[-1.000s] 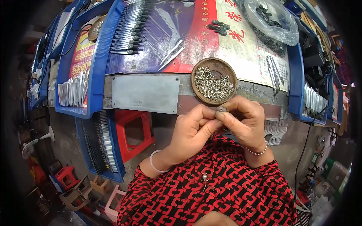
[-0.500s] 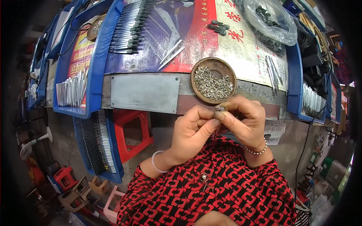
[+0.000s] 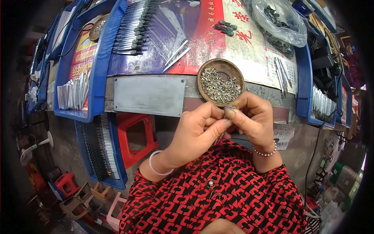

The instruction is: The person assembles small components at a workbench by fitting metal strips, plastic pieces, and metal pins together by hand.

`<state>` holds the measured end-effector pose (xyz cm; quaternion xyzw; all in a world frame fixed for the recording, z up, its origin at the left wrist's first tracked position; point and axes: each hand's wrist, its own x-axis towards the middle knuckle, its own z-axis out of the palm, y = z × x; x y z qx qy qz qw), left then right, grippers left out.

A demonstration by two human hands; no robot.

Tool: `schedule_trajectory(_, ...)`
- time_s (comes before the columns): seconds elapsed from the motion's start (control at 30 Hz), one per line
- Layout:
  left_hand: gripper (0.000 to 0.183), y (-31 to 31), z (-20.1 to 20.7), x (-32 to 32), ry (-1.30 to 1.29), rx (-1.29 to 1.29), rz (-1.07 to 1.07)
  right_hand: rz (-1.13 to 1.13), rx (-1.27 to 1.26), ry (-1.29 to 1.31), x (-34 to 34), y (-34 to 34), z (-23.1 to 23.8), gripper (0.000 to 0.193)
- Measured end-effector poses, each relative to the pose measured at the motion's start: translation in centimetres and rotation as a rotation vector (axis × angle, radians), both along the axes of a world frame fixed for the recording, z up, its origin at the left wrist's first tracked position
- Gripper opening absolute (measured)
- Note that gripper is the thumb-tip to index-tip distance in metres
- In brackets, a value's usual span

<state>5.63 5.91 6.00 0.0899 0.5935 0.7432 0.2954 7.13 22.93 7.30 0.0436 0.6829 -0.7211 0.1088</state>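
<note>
Just below a round wooden bowl (image 3: 200, 86) of small metal pins (image 3: 220, 86), my two hands meet at the fingertips. My left hand (image 3: 200, 126) is closed in a pinch, its thumb against the forefinger. My right hand (image 3: 251, 119) pinches a small dark grey metallic piece (image 3: 230, 107) between thumb and forefinger. Fingers cover most of that piece, so its kind does not show. Whatever my left fingertips hold is hidden too. Both hands are in front of the bench edge.
Long strips with black ends (image 3: 136, 29) lie in a row at the upper left. Blue trays (image 3: 102, 58) flank the bench. A clear plastic bag (image 3: 290, 33) of dark parts is at the upper right, several black pieces (image 3: 226, 28) left of it. A red stool (image 3: 134, 136) stands below.
My left hand has turned slightly and its wrist has moved a little left. The small piece is now more covered by my fingers, which remain together.
</note>
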Motion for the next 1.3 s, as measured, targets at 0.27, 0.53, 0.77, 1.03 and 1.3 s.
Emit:
schedule_trajectory(0.27, 0.036, 0.8, -1.4, -1.4, -0.441, 0.396, 0.023, -0.086, -0.33, -0.005, -1.0, -0.8, -0.9, 0.014)
schedule_trajectory(0.53, 0.032, 0.8, -2.8, -2.1, -0.792, 0.674, -0.041, -0.115, -0.375, -0.123, -2.0, -0.6, -2.2, 0.018)
schedule_trajectory(0.77, 0.035, 0.2, -3.1, -2.4, -0.814, 0.741, -0.095, -0.077, -0.396, -0.152, -2.7, -0.2, -2.4, 0.032)
schedule_trajectory(1.03, 0.034, 0.0, -3.4, -2.4, -0.765, 0.784, -0.127, 0.048, -0.13, -0.07, -4.0, 0.9, -1.0, 0.02)
schedule_trajectory(1.3, 0.031, -0.5, -3.8, -1.7, -0.703, 0.742, -0.151, -0.08, 0.986, 0.48, -13.3, 5.8, -0.2, 0.017)
